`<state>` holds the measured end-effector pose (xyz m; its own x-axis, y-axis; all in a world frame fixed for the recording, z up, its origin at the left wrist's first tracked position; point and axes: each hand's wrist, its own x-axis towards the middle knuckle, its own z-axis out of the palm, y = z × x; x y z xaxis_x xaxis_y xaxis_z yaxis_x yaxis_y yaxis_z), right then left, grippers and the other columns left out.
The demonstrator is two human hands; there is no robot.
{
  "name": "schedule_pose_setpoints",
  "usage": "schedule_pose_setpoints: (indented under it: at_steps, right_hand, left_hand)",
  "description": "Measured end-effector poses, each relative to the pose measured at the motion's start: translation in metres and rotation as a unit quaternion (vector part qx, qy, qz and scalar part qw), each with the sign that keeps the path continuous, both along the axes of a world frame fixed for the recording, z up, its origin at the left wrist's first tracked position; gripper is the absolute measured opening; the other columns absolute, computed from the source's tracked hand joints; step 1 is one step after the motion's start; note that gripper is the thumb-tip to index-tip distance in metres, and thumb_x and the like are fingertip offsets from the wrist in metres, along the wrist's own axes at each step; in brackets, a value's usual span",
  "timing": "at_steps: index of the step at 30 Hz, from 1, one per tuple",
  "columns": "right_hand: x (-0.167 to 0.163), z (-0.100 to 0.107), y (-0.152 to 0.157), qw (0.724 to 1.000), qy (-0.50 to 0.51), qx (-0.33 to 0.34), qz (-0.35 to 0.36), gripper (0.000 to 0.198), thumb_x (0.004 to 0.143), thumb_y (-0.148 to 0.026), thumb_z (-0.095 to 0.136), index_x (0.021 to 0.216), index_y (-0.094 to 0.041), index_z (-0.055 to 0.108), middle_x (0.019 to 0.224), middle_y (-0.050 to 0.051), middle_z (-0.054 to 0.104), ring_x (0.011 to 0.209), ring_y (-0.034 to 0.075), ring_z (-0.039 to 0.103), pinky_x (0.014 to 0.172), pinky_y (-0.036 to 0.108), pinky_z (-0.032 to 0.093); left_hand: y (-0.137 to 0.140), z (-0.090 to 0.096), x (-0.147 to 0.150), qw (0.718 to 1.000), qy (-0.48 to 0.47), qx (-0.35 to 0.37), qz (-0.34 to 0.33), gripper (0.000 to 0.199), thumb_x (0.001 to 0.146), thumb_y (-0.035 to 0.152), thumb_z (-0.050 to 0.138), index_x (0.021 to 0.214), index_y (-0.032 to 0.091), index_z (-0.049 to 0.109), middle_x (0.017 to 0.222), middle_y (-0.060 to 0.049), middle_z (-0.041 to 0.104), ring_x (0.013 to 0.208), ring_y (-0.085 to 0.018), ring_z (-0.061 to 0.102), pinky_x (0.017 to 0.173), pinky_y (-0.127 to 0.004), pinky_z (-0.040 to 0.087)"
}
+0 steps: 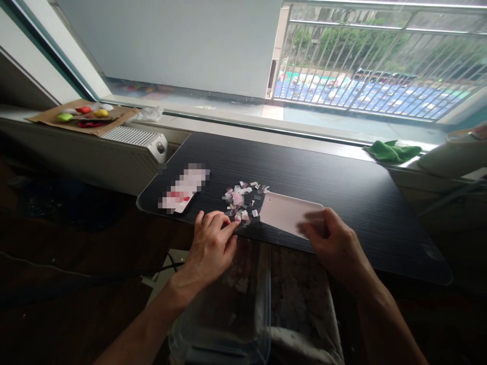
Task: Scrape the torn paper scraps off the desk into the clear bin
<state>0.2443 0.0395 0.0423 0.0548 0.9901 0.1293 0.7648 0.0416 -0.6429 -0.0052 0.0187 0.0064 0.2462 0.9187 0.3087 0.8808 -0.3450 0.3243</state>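
My right hand [337, 243] grips the right end of a pale pink flat card [287, 213] with rounded corners and a small hole near its left end. The card's left edge lies against a loose heap of small paper scraps [238, 196], white, pinkish and see-through, on the black tabletop [304, 167]. My left hand [215, 235] rests at the table's near edge with its fingers apart, and one outstretched fingertip touches the closest scraps. Under that edge stands a clear plastic bin [266, 314] with some scraps inside.
A blurred-out pink and red item [184, 188] lies on the table's left end. By the window, a brown board [49, 117] carries several coloured lumps above a white radiator [133, 139]. A green cloth [393, 151] sits on the sill at right.
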Motion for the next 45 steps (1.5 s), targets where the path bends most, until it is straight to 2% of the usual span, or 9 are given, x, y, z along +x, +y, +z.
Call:
schedule_pose_setpoints:
  at_steps: [5, 9, 12, 15, 23, 29, 35, 41, 45]
  right_hand:
    - [0.006, -0.010, -0.002, 0.996, 0.074, -0.042, 0.003, 0.015, 0.079, -0.037, 0.061, 0.082, -0.023, 0.057, 0.065, -0.002, 0.061, 0.057, 0.016, 0.054, 0.056, 0.029, 0.041]
    - [0.016, -0.024, 0.007, 0.984, 0.161, -0.067, -0.017, 0.019, 0.075, -0.038, 0.063, 0.082, -0.021, 0.055, 0.072, 0.000, 0.062, 0.062, 0.016, 0.055, 0.058, 0.029, 0.045]
    - [0.018, -0.033, 0.008, 0.972, 0.204, -0.120, 0.009, 0.021, 0.073, -0.037, 0.063, 0.085, -0.020, 0.057, 0.075, 0.000, 0.063, 0.064, 0.016, 0.057, 0.057, 0.029, 0.046]
    - [0.013, -0.033, 0.005, 0.963, 0.231, -0.138, 0.032, 0.021, 0.074, -0.036, 0.062, 0.088, -0.020, 0.058, 0.076, 0.001, 0.064, 0.064, 0.016, 0.057, 0.057, 0.028, 0.046]
    - [-0.004, -0.029, 0.022, 0.977, 0.199, -0.075, -0.006, 0.021, 0.072, -0.033, 0.063, 0.088, -0.019, 0.058, 0.074, 0.000, 0.063, 0.064, 0.016, 0.056, 0.060, 0.029, 0.045]
    - [-0.001, -0.037, 0.018, 0.965, 0.238, -0.112, 0.008, 0.021, 0.071, -0.033, 0.063, 0.086, -0.020, 0.060, 0.074, 0.001, 0.065, 0.062, 0.016, 0.058, 0.056, 0.029, 0.045]
    - [-0.001, -0.041, 0.018, 0.959, 0.259, -0.115, -0.010, 0.025, 0.069, -0.034, 0.064, 0.089, -0.019, 0.061, 0.076, 0.001, 0.066, 0.066, 0.018, 0.061, 0.060, 0.030, 0.049]
    - [-0.011, -0.049, 0.015, 0.949, 0.279, -0.147, 0.020, 0.025, 0.070, -0.037, 0.063, 0.088, -0.020, 0.060, 0.079, 0.002, 0.067, 0.069, 0.018, 0.061, 0.061, 0.030, 0.049]
    - [-0.012, -0.041, 0.009, 0.941, 0.285, -0.173, 0.054, 0.024, 0.071, -0.036, 0.062, 0.088, -0.020, 0.059, 0.075, 0.001, 0.065, 0.067, 0.018, 0.060, 0.058, 0.029, 0.047]
  left_hand:
    - [-0.002, 0.001, 0.001, 1.000, -0.002, -0.002, 0.002, 0.026, 0.087, 0.016, 0.050, 0.108, 0.018, 0.067, 0.100, -0.008, 0.061, 0.109, -0.027, 0.052, 0.108, -0.060, 0.029]
    - [-0.003, 0.001, 0.002, 1.000, -0.002, 0.003, 0.008, 0.026, 0.086, 0.015, 0.051, 0.106, 0.019, 0.068, 0.099, -0.008, 0.062, 0.108, -0.026, 0.053, 0.108, -0.059, 0.030]
    - [-0.004, 0.000, 0.002, 1.000, -0.001, 0.007, 0.008, 0.025, 0.086, 0.015, 0.052, 0.105, 0.018, 0.068, 0.099, -0.008, 0.062, 0.107, -0.027, 0.054, 0.107, -0.059, 0.031]
    - [-0.005, -0.002, 0.002, 1.000, -0.002, 0.006, 0.007, 0.026, 0.086, 0.015, 0.052, 0.106, 0.018, 0.068, 0.098, -0.008, 0.062, 0.108, -0.027, 0.054, 0.108, -0.060, 0.030]
    - [-0.006, -0.002, 0.001, 1.000, -0.003, 0.000, 0.012, 0.026, 0.087, 0.016, 0.051, 0.107, 0.018, 0.067, 0.099, -0.008, 0.062, 0.109, -0.027, 0.053, 0.108, -0.059, 0.030]
    - [-0.007, -0.003, -0.001, 1.000, -0.005, 0.001, 0.018, 0.026, 0.087, 0.016, 0.051, 0.107, 0.019, 0.067, 0.099, -0.008, 0.063, 0.109, -0.026, 0.053, 0.108, -0.059, 0.030]
    - [-0.007, -0.005, -0.001, 1.000, -0.002, 0.003, 0.016, 0.026, 0.087, 0.016, 0.051, 0.107, 0.017, 0.067, 0.099, -0.008, 0.062, 0.108, -0.027, 0.054, 0.107, -0.059, 0.030]
    - [-0.008, -0.007, -0.003, 1.000, 0.001, -0.002, 0.016, 0.025, 0.087, 0.016, 0.050, 0.106, 0.019, 0.067, 0.098, -0.008, 0.062, 0.109, -0.027, 0.053, 0.107, -0.058, 0.031]
    - [-0.010, -0.008, -0.005, 1.000, 0.000, -0.003, 0.022, 0.025, 0.088, 0.016, 0.050, 0.106, 0.020, 0.067, 0.099, -0.007, 0.062, 0.108, -0.026, 0.053, 0.107, -0.057, 0.030]
